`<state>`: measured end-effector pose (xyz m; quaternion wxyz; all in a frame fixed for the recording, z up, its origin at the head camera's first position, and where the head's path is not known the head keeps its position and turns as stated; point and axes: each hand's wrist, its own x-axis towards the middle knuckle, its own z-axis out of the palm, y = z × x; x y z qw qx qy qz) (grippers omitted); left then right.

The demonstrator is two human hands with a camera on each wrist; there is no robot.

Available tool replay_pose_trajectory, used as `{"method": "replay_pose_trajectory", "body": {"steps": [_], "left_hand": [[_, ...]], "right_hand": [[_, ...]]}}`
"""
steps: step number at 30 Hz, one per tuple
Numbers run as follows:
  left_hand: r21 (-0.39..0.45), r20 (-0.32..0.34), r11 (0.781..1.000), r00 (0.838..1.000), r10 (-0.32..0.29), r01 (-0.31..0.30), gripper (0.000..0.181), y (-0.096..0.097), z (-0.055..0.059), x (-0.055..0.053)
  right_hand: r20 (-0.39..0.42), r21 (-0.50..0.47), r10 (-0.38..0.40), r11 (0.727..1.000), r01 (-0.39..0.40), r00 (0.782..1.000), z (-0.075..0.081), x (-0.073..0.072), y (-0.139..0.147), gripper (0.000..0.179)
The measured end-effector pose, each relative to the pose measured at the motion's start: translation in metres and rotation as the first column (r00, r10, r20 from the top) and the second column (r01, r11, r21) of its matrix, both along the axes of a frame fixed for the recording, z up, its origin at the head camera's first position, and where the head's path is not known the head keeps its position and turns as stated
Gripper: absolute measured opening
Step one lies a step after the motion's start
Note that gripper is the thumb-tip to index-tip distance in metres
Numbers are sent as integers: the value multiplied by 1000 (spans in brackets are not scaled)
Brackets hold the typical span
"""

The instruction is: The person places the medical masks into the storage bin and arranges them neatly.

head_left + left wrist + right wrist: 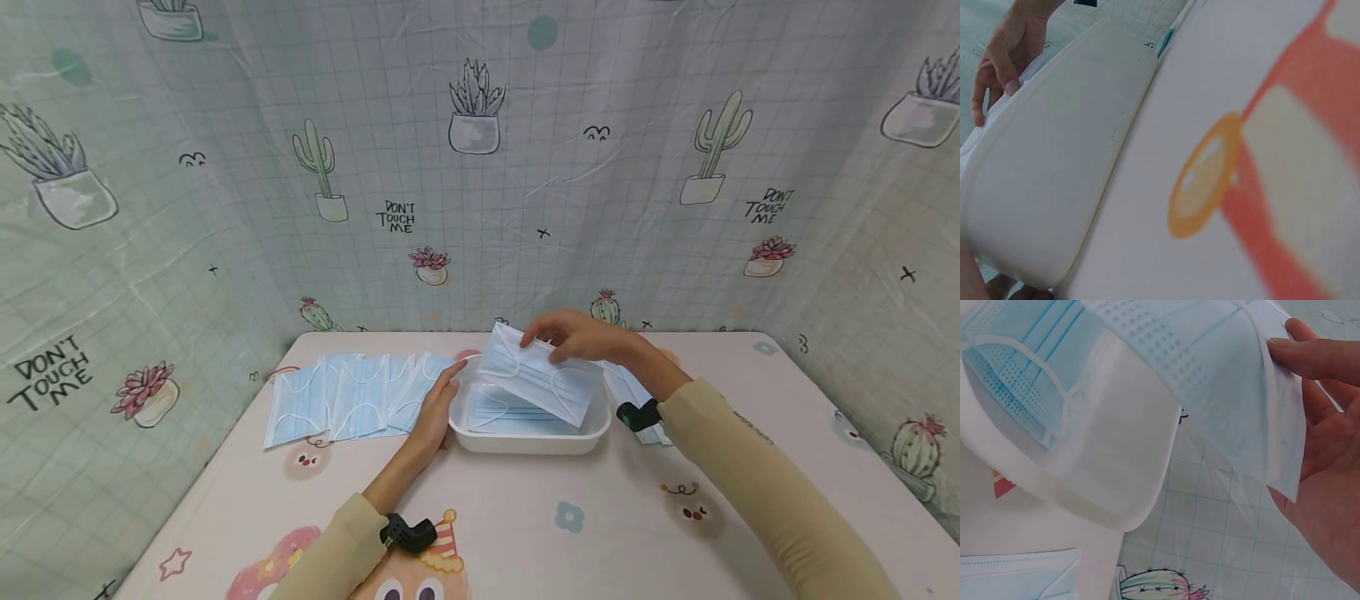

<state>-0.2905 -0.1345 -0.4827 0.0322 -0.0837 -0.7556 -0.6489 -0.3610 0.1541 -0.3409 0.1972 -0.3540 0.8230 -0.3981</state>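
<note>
My right hand (573, 335) pinches a light blue face mask (540, 375) by its upper edge, thumb on the near side. The mask hangs tilted over a white plastic tub (532, 444), its lower corner close above the masks inside. In the right wrist view the thumb lies on the mask's edge (1282, 425), with fingers behind. Other blue masks (517, 414) lie flat in the tub. My left hand (433, 412) holds the tub's left end, its upper fingers at the rim; in the left wrist view, fingertips (1032, 292) show by the tub's base.
A row of overlapping blue masks (363, 396) lies on the table left of the tub. More masks (633, 387) lie to its right, partly behind the right wrist. A patterned curtain (480, 208) closes off the table's back and sides.
</note>
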Motion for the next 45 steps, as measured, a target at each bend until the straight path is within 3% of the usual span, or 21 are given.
{"method": "replay_pose_trajectory", "body": {"steps": [7,20,32,45], "left_hand": [[-19,-11,1000,1000,5,-6,46,1,0,-1],[-30,-7,999,1000,14,-14,47,0,0,-2],[-23,4,1000,1000,6,-6,46,0,0,-2],[-15,2,1000,1000,4,-4,46,0,-1,-1]], "right_hand": [[0,6,50,999,-50,999,-3,-5,-3,41],[-4,80,67,995,-66,998,-8,-9,-21,30],[119,124,169,975,-184,978,-10,-11,-31,37],[175,263,153,945,-196,973,-26,-12,-50,37]]}}
